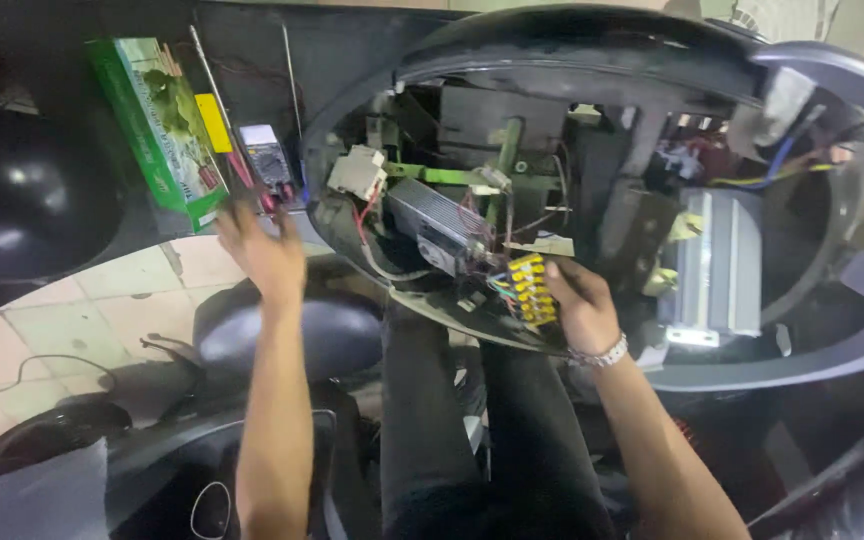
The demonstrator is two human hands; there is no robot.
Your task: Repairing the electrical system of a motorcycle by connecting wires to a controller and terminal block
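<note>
Dark trouser legs (472,440) of the person fill the near middle, both bare forearms reaching up past them.
Right hand (580,305), metal watch (602,352) at the wrist: grip closed on the edge of a yellow connector block (530,290), which sits at the lower lip of the opened scooter body (552,40), with coloured wires running from it.
Left hand (264,250): fingers spread and blurred, holding nothing, just below a multimeter (268,155) with red probes; whether it touches them cannot be told.
Black scooter seat (292,335) under the left forearm, tiled floor (102,310) to its left.
Silver finned controller box (432,225) and white connector housing (357,172) inside the cavity, left of the yellow block, beside a green frame bar (507,150).
Larger ribbed silver unit (722,265) to the right of the right hand.
Green carton (157,125) farther left, lying on a dark surface (72,60) beside the multimeter, a yellow tool (214,122) between them.
Blue and yellow wires (782,165) at the far right rim
</note>
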